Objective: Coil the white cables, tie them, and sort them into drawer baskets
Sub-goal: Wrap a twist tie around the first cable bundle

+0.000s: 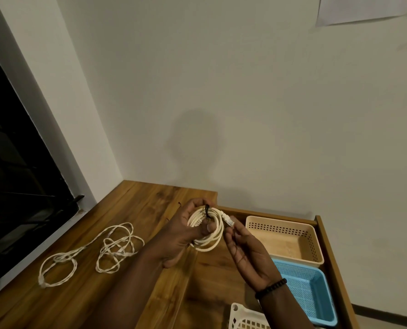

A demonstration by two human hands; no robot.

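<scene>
My left hand [186,230] grips a coiled white cable [212,241] above the wooden table, thumb pressed on the loops. A black tie [207,210] wraps the top of the coil. My right hand [247,252] is beside the coil, its fingers pinching a thin dark strand near the cable's plug [228,219]. Two loose white cables lie on the table to the left: a tangled one [117,248] and a twisted one [57,269]. In the open drawer sit a beige basket [290,241], a blue basket [309,295] and a white basket [245,317].
The wooden table [117,293] meets the wall at the back and a dark window [15,162] on the left. The open drawer's wooden edge [333,257] runs along the right. A paper sheet [359,8] hangs on the wall above.
</scene>
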